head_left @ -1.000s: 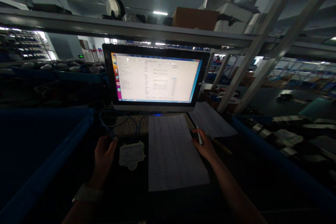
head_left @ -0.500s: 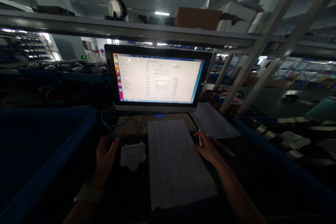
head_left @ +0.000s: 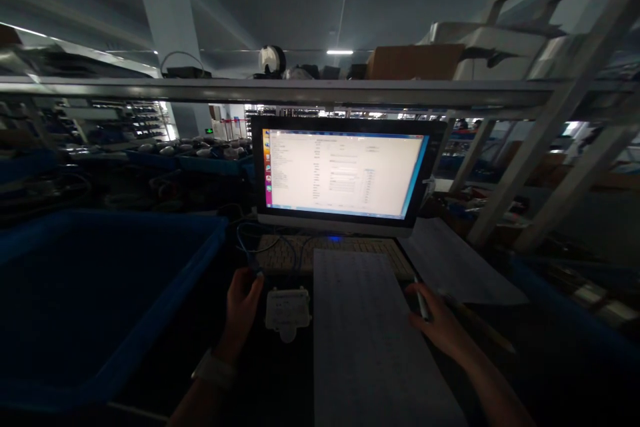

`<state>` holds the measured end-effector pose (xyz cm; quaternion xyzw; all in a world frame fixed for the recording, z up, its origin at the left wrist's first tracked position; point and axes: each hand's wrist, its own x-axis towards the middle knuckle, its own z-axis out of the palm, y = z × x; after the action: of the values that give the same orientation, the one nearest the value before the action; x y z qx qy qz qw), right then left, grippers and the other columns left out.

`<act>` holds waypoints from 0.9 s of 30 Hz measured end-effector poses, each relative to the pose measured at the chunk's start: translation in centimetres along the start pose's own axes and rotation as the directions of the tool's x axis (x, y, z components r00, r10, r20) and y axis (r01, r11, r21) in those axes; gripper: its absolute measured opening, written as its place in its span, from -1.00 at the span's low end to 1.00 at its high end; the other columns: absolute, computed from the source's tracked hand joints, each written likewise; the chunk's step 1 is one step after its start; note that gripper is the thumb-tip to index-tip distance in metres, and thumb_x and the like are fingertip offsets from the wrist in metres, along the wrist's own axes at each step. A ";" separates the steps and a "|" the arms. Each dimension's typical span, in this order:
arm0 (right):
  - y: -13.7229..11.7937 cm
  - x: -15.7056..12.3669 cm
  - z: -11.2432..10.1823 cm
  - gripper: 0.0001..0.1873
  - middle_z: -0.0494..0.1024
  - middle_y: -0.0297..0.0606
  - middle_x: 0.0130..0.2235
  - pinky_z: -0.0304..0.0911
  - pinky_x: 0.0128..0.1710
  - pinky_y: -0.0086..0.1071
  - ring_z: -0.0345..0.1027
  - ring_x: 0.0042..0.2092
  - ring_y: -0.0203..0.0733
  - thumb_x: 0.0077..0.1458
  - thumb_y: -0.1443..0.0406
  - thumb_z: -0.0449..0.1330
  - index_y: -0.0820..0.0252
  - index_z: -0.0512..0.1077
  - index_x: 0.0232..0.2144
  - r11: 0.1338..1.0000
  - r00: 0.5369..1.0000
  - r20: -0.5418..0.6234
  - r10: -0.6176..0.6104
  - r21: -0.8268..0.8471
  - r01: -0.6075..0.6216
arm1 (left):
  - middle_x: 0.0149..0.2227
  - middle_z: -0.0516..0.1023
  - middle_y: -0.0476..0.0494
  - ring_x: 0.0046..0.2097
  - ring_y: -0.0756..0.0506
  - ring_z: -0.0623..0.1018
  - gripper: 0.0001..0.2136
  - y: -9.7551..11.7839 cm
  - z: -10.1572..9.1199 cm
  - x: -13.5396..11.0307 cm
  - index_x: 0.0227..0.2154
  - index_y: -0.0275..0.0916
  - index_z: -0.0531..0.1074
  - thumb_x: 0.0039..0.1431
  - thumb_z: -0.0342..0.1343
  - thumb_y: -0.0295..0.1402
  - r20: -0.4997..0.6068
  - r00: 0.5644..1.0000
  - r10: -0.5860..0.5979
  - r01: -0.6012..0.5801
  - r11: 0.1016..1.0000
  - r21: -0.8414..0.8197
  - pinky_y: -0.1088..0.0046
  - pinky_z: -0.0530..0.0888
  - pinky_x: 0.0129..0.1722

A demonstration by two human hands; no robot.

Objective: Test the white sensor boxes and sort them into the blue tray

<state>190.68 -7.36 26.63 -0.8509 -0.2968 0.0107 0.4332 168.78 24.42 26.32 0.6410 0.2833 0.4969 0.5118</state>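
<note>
Screen (head_left: pixel 345 173) and paper (head_left: pixel 370 340) show illegible print (head_left: pixel 283 163), left grip (head_left: pixel 242 300) pinching blue cable (head_left: pixel 249 255), right grip (head_left: pixel 443 325) holding pen (head_left: pixel 423 305).

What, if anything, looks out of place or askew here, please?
The nearer paper lies over part of the keyboard, and the cable loops across its left end, which looks awkward for typing. I see no spill or damage, though the dark hides detail.
</note>
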 end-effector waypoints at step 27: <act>0.0 -1.3 -1.8 -0.84 0.49 -0.29 -0.40 0.28 -0.19 -0.20 0.40 -0.27 -0.08 -0.28 0.23 0.09 0.07 0.35 -0.51 0.996 0.977 -0.207 0.058 0.076 -0.043 | -0.42 0.47 -0.06 -0.35 -0.08 0.46 -0.67 0.3 -0.1 0.4 -0.45 -0.21 0.36 -0.25 0.19 -0.10 -0.013 0.999 -0.044 0.044 0.999 0.025 0.39 0.43 -0.36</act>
<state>190.07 -9.34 27.48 -0.8386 -0.2274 -0.0570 0.4917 168.78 24.69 26.69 0.6381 0.3068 0.4858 0.5125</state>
